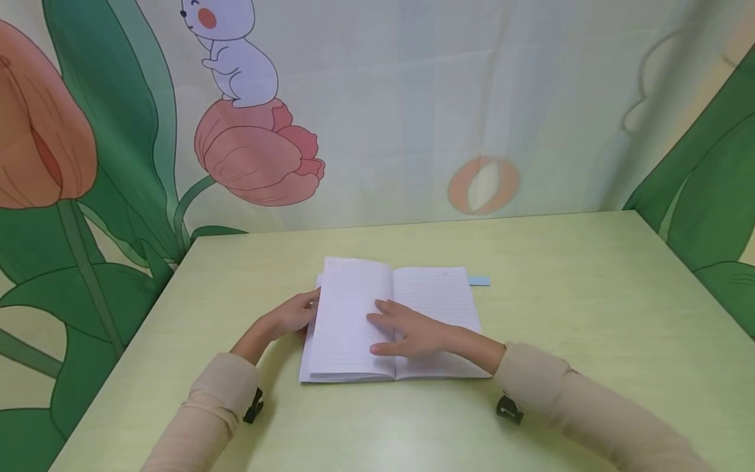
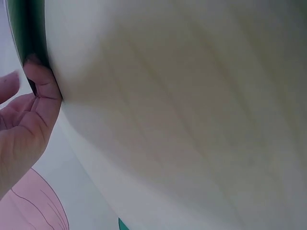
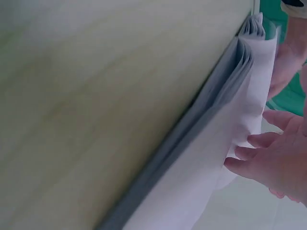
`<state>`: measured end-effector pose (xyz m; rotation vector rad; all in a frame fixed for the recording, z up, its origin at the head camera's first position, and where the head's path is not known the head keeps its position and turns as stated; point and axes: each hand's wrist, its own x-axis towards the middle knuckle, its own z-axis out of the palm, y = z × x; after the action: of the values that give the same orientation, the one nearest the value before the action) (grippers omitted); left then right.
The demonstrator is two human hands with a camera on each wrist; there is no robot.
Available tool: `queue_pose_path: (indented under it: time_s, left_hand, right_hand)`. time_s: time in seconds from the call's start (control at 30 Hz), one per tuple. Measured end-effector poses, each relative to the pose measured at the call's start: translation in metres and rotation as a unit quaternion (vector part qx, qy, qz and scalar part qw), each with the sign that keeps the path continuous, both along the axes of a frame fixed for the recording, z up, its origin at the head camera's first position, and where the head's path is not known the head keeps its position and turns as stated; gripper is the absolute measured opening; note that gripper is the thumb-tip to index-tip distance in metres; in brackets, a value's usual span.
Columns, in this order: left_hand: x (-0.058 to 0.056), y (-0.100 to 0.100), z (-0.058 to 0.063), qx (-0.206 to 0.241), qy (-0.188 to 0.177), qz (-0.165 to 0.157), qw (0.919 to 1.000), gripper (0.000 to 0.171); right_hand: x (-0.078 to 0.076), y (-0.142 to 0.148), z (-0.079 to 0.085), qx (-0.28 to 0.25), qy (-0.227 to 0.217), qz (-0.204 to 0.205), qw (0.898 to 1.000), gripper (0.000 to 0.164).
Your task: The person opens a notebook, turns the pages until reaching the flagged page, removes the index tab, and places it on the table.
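Observation:
An open lined notebook lies on the table, a light blue tab sticking out at its upper right. My left hand grips the left edge, its fingertips partly hidden by the pages. In the left wrist view, the fingers of the left hand curl at a dark green strip, and the thumb stands apart. My right hand reaches across the centre fold, fingers spread over the left page. Seen from the right wrist, the right hand has extended fingers at the white page.
The pale wood-grain table extends around the notebook. Behind it hangs a curtain printed with tulips, leaves and a white animal. Small black clips sit by both beige sleeves.

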<state>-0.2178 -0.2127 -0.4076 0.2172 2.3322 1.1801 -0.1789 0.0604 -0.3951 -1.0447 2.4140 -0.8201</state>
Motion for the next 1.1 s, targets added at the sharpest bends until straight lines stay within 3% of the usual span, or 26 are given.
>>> queue_pose_path:
  time_s: [0.17, 0.27, 0.4, 0.6, 0.87, 1.1]
  left_hand:
    - [0.001, 0.000, 0.002, 0.023, -0.036, 0.031, 0.9986, 0.055]
    - [0.001, 0.000, 0.002, 0.003, -0.016, 0.021, 0.9997, 0.054]
    - [0.001, 0.001, 0.001, -0.015, 0.019, -0.006, 0.9997, 0.074]
    - [0.001, 0.002, 0.002, -0.013, 0.024, -0.010, 0.9996, 0.080]
    - [0.002, 0.003, 0.003, -0.009, 0.013, -0.002, 0.9999, 0.082]
    - [0.003, 0.003, 0.003, -0.014, 0.012, 0.002, 0.9998, 0.080]
  right_hand:
    - [0.004, -0.005, 0.000, 0.039, 0.023, 0.038, 0.998, 0.062]
    - [0.004, -0.002, 0.000, 0.039, 0.034, 0.040, 0.998, 0.060]
    - [-0.002, 0.010, 0.000, 0.021, 0.043, 0.007, 0.999, 0.060]
    - [-0.016, 0.041, -0.007, 0.016, 0.078, -0.054, 0.995, 0.065]
    - [-0.035, 0.086, -0.010, 0.149, 0.129, -0.088, 0.976, 0.090]
    - [-0.044, 0.109, -0.010, 0.212, 0.118, -0.097, 0.965, 0.097]
